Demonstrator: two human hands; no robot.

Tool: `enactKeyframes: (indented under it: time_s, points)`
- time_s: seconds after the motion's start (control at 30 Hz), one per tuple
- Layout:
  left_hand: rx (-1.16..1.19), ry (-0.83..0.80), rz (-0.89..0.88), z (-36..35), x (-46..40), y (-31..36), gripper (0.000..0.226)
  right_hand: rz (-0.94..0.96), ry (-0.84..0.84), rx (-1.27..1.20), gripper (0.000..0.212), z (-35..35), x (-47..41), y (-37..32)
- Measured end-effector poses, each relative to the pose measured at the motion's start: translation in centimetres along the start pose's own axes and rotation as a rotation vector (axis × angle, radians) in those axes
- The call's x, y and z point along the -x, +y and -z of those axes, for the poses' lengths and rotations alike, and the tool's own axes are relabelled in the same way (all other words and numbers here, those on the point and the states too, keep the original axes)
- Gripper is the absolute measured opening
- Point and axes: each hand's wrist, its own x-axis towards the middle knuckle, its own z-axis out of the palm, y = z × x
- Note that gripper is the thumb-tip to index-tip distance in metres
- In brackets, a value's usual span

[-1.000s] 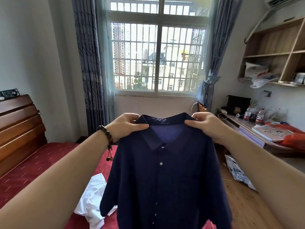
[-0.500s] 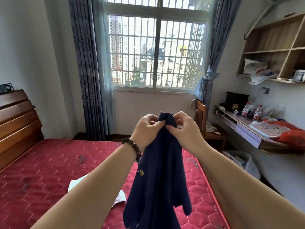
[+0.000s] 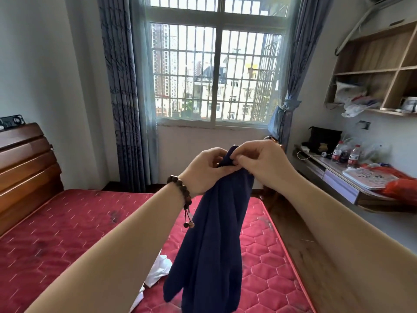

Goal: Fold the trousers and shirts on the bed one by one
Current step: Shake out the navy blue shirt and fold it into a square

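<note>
A white garment [image 3: 158, 271] lies crumpled on the red mattress [image 3: 67, 233], partly hidden behind the left forearm. Above the bed the navy shirt [image 3: 214, 233] hangs gathered lengthwise, its top pinched between the left hand [image 3: 206, 170] and the right hand [image 3: 261, 163], which meet. Beyond are the window [image 3: 216, 71] and a desk [image 3: 338, 177].

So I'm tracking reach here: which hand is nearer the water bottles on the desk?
Right. The right hand is on the bottles' side; the left hand is further off, across the shirt.
</note>
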Motion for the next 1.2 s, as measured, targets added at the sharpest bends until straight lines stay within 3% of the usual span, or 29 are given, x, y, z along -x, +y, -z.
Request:
enactKeyframes:
  time_s: [0.1,0.17,0.27,0.4,0.63,0.8,0.93,1.1,1.2]
  points:
    - [-0.060,0.002,-0.032,1.1,-0.5,0.7,0.018,0.120,-0.022,0.179,0.031,2.3,-1.2,-0.2]
    - [-0.084,-0.026,-0.063,1.5,-0.5,1.2,0.014,0.164,-0.248,0.226,0.041,3.4,-2.4,-0.5]
    - [-0.096,0.055,-0.102,1.7,-0.4,1.6,0.010,0.128,-0.472,0.124,0.027,3.5,-3.6,-1.1]
    - [-0.148,0.196,-0.179,2.3,0.4,1.1,0.024,0.102,-0.420,-0.051,0.022,3.2,-4.1,-0.7]
    - [-0.483,0.123,-0.234,3.3,2.6,-2.5,0.018,0.149,-0.375,0.043,0.018,4.5,-5.2,-0.7]
    - [-0.523,0.194,-0.262,3.5,3.3,-3.8,0.005,0.123,-0.444,0.146,0.015,5.6,-5.5,-1.0]
    - [-0.512,0.120,-0.277,2.8,3.4,-4.0,0.005,0.113,-0.449,0.148,0.006,5.8,-5.3,-1.1]
    - [-0.422,0.161,-0.244,2.6,3.1,-3.9,0.029,0.112,-0.377,0.368,0.004,6.2,-5.0,-0.2]
    - [-0.382,0.190,-0.225,2.8,2.9,-3.7,0.045,0.090,-0.264,0.376,0.005,6.3,-4.8,0.4]
